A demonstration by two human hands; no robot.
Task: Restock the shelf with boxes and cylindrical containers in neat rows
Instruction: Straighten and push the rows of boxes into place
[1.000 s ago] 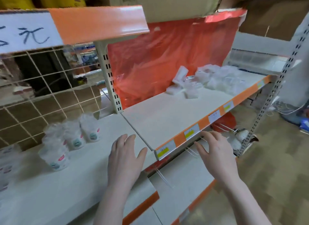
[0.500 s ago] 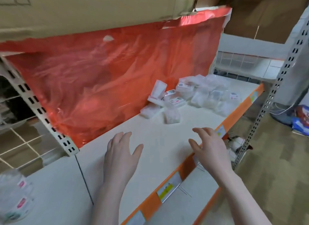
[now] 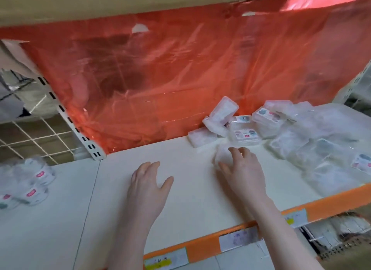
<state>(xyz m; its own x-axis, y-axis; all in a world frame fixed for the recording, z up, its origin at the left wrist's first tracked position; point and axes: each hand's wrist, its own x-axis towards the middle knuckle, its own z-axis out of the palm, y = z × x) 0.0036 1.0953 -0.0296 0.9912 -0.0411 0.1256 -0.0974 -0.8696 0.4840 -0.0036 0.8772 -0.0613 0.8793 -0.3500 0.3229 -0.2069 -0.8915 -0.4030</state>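
Note:
A loose heap of small clear plastic boxes (image 3: 246, 136) lies at the back right of the white shelf board (image 3: 180, 205), more of them spread to the right (image 3: 325, 147). My right hand (image 3: 244, 171) reaches over the shelf, fingers spread, its fingertips at a blurred clear box (image 3: 221, 154) in front of the heap. Left of it, my left hand (image 3: 148, 186) hovers flat over the bare board, fingers straight, holding nothing. Clear cylindrical containers (image 3: 30, 182) with pink labels stand on the neighbouring shelf at far left.
A red plastic sheet (image 3: 170, 84) hangs behind the shelf. A cardboard box (image 3: 100, 2) sits overhead. The shelf's orange front edge (image 3: 208, 245) carries price labels. A perforated upright (image 3: 68, 119) and wire grid (image 3: 34, 137) stand at left.
The view has swung right and closer to the shelf. Both hands have moved forward over the board; the right hand has reached the nearest clear box.

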